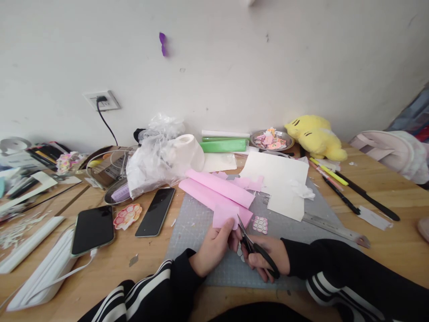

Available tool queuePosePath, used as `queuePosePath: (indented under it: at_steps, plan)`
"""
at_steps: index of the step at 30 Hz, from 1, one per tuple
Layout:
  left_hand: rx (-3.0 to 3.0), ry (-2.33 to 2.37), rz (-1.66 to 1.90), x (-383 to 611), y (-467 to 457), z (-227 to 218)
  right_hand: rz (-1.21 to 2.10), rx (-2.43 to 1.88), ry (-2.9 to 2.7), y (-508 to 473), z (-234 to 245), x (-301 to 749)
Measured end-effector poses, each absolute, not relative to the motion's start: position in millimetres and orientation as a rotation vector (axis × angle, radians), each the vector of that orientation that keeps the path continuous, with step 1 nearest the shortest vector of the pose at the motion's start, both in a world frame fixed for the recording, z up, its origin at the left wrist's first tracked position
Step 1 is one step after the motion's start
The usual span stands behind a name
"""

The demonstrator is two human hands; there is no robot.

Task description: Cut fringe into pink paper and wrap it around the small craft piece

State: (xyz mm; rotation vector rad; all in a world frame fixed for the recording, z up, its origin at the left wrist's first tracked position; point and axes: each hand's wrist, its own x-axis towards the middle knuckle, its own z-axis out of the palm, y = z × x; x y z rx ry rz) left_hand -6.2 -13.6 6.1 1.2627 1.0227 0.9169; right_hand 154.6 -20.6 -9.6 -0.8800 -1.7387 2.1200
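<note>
My left hand [214,246] pinches the near edge of a pink paper piece [225,215] that lies over a grey cutting mat [201,250]. My right hand [268,259] grips small black scissors [250,243], blades pointing up at the pink paper's edge. A pink paper roll [214,188] lies just behind the piece. A small scalloped patterned cutout [260,224] rests on the mat right of the blades. White paper sheets [278,179] lie at the mat's far right.
Two phones [93,229] [156,211] lie left of the mat beside a flower-shaped sticker [127,215]. A metal ruler [335,226], pens [342,194], a yellow plush [317,136], a green roll [224,145], a crumpled plastic bag [157,156] and a sticker dish [272,139] sit behind.
</note>
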Motion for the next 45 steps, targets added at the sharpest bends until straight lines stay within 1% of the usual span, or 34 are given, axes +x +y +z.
queuePosePath:
  at_steps: [4, 11, 23, 33, 38, 45]
  plan:
    - [1.255, 1.034, 0.940, -6.1, -13.4, 6.4, 2.117, -0.901, -1.742, -20.8, -12.6, 154.4]
    - [1.262, 1.054, 0.851, -5.7, -13.5, 0.8, 2.104, -0.884, -1.745, -20.0, -12.8, 154.1]
    - [1.283, 1.050, 0.875, -6.1, -13.0, 4.1, 2.160, -0.958, -1.717, -17.6, -17.0, 152.9]
    - [1.295, 1.021, 0.910, -5.7, -14.7, 8.1, 2.161, -0.855, -1.767, -18.4, -9.6, 155.9]
    - [1.266, 1.058, 0.851, -4.8, -14.6, 7.6, 2.159, -0.827, -1.764, -18.6, -7.8, 155.6]
    - [1.265, 1.064, 0.841, -4.4, -14.3, 6.5, 2.136, -0.878, -1.773, -17.7, -14.3, 155.0]
